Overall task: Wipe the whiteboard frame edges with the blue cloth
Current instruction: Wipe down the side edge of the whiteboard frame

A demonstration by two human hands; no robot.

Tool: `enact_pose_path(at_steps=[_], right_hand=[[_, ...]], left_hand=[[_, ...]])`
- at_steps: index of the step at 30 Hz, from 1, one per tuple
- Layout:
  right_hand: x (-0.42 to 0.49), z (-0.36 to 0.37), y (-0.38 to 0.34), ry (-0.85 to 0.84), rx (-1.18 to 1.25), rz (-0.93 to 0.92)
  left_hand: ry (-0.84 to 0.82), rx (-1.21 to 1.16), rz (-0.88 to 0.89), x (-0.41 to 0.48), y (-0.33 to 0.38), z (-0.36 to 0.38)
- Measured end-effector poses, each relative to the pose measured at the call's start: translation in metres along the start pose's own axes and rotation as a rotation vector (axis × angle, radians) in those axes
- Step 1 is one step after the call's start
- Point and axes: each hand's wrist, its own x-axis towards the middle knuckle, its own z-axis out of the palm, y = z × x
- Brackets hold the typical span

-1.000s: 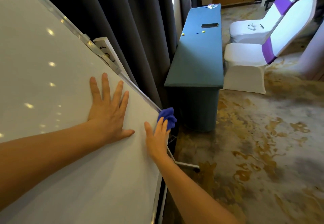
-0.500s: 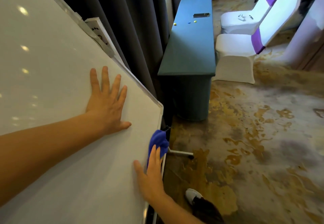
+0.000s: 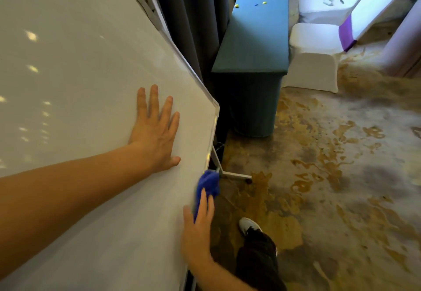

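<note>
Left hand flat on whiteboard, fingers spread wide, center of frame. Right hand at lower center presses blue cloth against the frame edge, fingers extended over cloth, thumb on the board side. Teal table upper center.

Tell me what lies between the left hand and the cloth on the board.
Only bare board surface in the head view: the left hand lies flat, apart from the cloth, which the right hand presses at the frame edge.
</note>
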Motion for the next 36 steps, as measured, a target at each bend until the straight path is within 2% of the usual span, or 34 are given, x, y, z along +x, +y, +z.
enact_pose_path(at_steps=[2, 4, 7, 10, 13, 17, 19, 23, 25, 28, 32, 34, 36], right_hand=[[-0.036, -0.006, 0.025, -0.04, -0.008, 0.056], [-0.006, -0.013, 0.015, -0.09, 0.148, 0.171], [0.058, -0.024, -0.033, -0.074, 0.208, 0.104], [0.068, -0.022, -0.044, -0.035, 0.213, 0.083], [0.004, -0.019, -0.002, -0.056, 0.09, 0.007], [-0.126, -0.026, 0.054, -0.25, -0.089, 0.107], [-0.125, -0.033, 0.048, -0.292, -0.09, 0.072], [-0.041, -0.033, 0.008, -0.234, -0.093, 0.019], [-0.033, -0.027, -0.001, -0.231, -0.108, 0.005], [-0.101, -0.023, 0.035, -0.293, -0.161, 0.02], [-0.228, -0.044, 0.095, -0.512, -0.17, 0.052], [-0.245, -0.052, 0.096, -0.586, -0.157, 0.054], [-0.227, -0.054, 0.087, -0.584, -0.151, 0.057]], left_hand=[[0.019, -0.002, -0.003, -0.003, 0.001, 0.003], [0.043, 0.01, -0.005, -0.006, 0.004, 0.005], [0.043, 0.007, -0.011, -0.016, 0.014, 0.006], [0.042, 0.016, -0.019, -0.029, 0.026, 0.011], [0.061, 0.012, -0.031, -0.039, 0.034, 0.015], [0.052, 0.013, -0.013, -0.061, 0.043, 0.019], [0.055, 0.019, 0.008, -0.076, 0.047, 0.022], [0.029, 0.015, 0.04, -0.116, 0.055, 0.019], [0.019, 0.026, 0.047, -0.139, 0.06, 0.018], [0.009, 0.024, 0.056, -0.175, 0.066, 0.02], [0.003, 0.003, 0.055, -0.225, 0.068, 0.024], [-0.003, -0.002, 0.045, -0.255, 0.069, 0.023], [-0.02, 0.004, 0.023, -0.289, 0.072, 0.022]])
